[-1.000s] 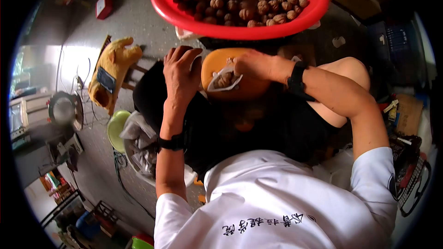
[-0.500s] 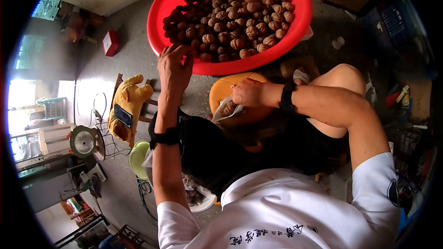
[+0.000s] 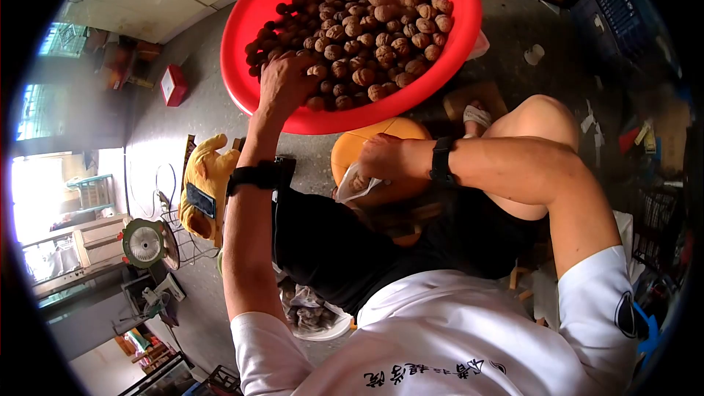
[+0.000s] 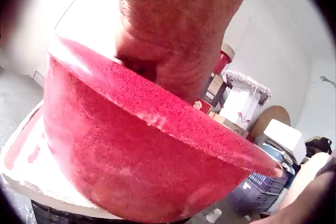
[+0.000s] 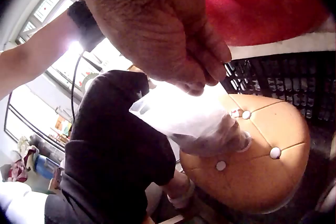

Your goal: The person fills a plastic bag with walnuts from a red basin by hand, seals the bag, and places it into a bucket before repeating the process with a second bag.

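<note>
On the floor in front of the seated person, a wide red basin (image 3: 367, 117) is set up on a white board, with its near rim just beyond the knees. Just below that rim an orange stool (image 3: 389, 130) with a buttoned cushion is placed, near the basin but apart from it.

The left hand (image 3: 286, 81) is stretched over the near edge of the basin, palm down, with its fingers bent into the heap. Whether anything is gripped under them cannot be told, as the fingertips are hidden in both views. The right hand (image 3: 385, 158) is held above the stool with its fingers pressed together, and the mouth of a clear plastic bag (image 3: 356, 183) is pinched between them. The bag sags onto the cushion, and a few nuts can be made out inside it. The walnuts (image 3: 374, 29) are piled in the basin, highest on the far side.

Some risks may be judged from this. The bag is gathered nearly closed, so nuts brought to it could be spilled onto the floor. Nuts near the rim could be knocked over it by the reaching wrist.
</note>
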